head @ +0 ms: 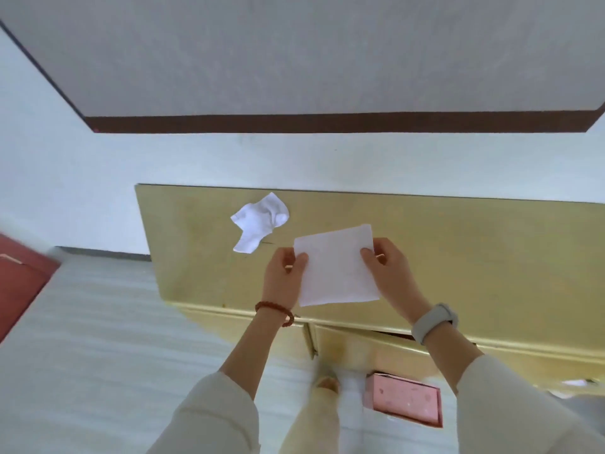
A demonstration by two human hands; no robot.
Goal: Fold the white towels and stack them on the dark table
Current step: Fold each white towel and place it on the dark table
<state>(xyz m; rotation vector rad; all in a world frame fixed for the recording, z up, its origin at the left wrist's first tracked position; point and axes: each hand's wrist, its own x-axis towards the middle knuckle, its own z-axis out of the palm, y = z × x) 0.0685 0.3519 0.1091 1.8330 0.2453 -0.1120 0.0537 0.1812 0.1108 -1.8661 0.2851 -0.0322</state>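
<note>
Towel one, a flat white rectangle [337,265], is held just above the near half of the desk [458,257], close to its front edge. Its long axis runs roughly away from the person, tipped a little so the far end leans to the right; the far short edge points toward the wall and the near short edge hangs over the desk's front strip. The left hand [284,276] pinches the left long edge near its far corner, thumb on top of the cloth and the other fingers curled beneath. The right hand [391,273] pinches the right long edge in the same way, thumb over the fabric. Both hands are clamped on this one towel, well apart from each other with the cloth spread between them.

A second white towel [260,222] lies crumpled on the desk, farther back and to the left of the held one, apart from it. Its loose shape stretches from a narrow near-left tail to a bunched far-right end.

The desk top looks yellowish-tan in this view. A red bead bracelet [275,312] circles the left wrist and a pale watch [433,322] the right. A pink box [404,399] sits on the floor below the desk's front.
</note>
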